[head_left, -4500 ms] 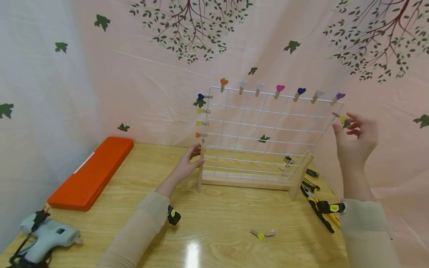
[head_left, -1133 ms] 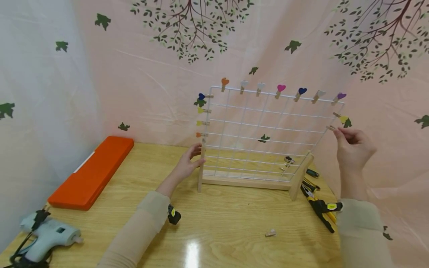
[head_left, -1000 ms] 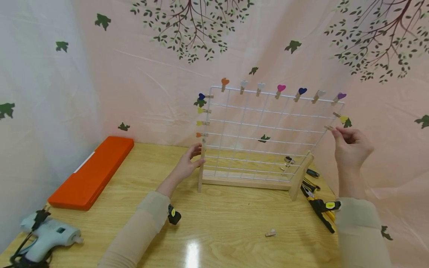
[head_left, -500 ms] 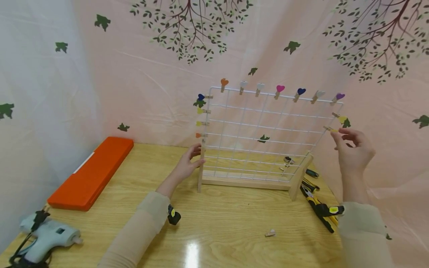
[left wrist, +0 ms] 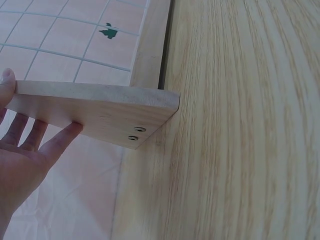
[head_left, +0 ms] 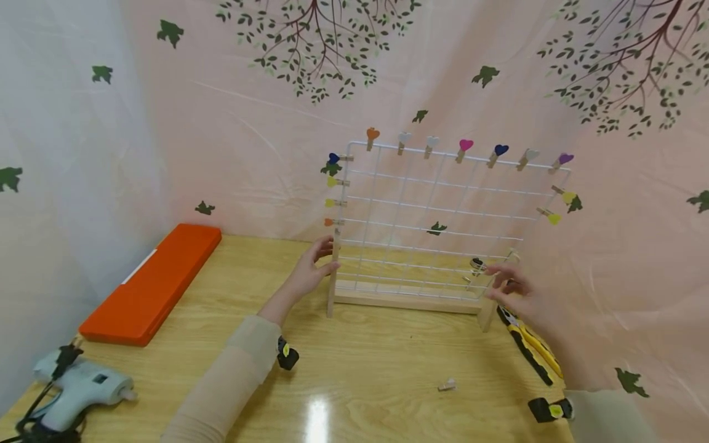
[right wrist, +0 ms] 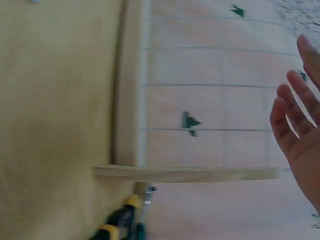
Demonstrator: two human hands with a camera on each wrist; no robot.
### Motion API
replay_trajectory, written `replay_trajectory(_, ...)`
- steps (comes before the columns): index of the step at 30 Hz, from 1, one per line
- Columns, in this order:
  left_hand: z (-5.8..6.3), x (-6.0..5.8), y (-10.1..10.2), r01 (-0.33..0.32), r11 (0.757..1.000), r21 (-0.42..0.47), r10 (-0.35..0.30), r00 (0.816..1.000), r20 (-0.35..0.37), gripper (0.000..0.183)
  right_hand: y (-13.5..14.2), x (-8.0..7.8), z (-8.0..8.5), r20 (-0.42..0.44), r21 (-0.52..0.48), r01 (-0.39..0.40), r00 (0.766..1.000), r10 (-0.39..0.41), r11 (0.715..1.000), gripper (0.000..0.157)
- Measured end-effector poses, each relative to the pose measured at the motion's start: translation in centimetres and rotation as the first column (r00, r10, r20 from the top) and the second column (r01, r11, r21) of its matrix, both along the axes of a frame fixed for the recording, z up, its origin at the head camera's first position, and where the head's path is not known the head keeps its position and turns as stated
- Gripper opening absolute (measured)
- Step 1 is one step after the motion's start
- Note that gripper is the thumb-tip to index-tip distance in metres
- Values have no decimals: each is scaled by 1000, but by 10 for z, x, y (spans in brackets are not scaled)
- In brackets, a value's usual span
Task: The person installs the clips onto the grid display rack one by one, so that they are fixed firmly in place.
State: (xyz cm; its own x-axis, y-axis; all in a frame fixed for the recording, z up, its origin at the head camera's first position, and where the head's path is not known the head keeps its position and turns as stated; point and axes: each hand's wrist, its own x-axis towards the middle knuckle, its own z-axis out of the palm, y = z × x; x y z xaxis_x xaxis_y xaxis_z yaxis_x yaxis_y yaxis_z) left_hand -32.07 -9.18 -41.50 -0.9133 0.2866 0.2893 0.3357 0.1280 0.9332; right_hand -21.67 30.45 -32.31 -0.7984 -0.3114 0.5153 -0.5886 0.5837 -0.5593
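In the head view a white wire grid (head_left: 421, 200) stands in a wooden base. Small wooden clothespins with coloured hearts line its top and both sides. The left hand (head_left: 304, 271) holds the base's left wooden leg (left wrist: 100, 107), thumb at its front edge and fingertips against the outer face. With nothing in its fingers, the right hand (head_left: 515, 292) is in front of the right leg (head_left: 485, 315), fingers spread. Above it, a yellow-heart clothespin (head_left: 551, 216) sits on the grid's right side. One loose clothespin with a pale heart (head_left: 447, 386) lies on the table.
A flat orange case (head_left: 149, 283) lies at the left, with a pale blue glue gun (head_left: 83, 384) in front of it. Yellow-and-black pliers (head_left: 532, 347) lie beside the right leg. A printed curtain (head_left: 266, 160) hangs behind the table.
A second yellow-heart clothespin now sits on the right side, and the right hand has let it go and moved down. One loose clothespin has left the table. The left hand stays put.
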Motion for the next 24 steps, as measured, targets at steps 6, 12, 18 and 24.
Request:
replay_trajectory(6, -2, -1, 0, 7, 1000, 6, -7, 1000, 3, 60, -3, 0, -46, 152, 150, -277, 955, 255, 949, 43)
replay_trajectory(12, 0, -1, 0, 0, 1000, 9, 0, 1000, 9, 61, 5, -6, -91, 421, 132, -479, 820, 388, 868, 41)
replay_trajectory(18, -1, -2, -1, -4, 1000, -4, 4, 1000, -6, 60, 10, -6, -120, 553, 98, -612, 689, 469, 784, 37)
replay_trajectory(24, 2, 0, -1, 9, 1000, 1, -9, 1000, 7, 61, 9, -7, -129, 607, 92, -651, 637, 476, 753, 24)
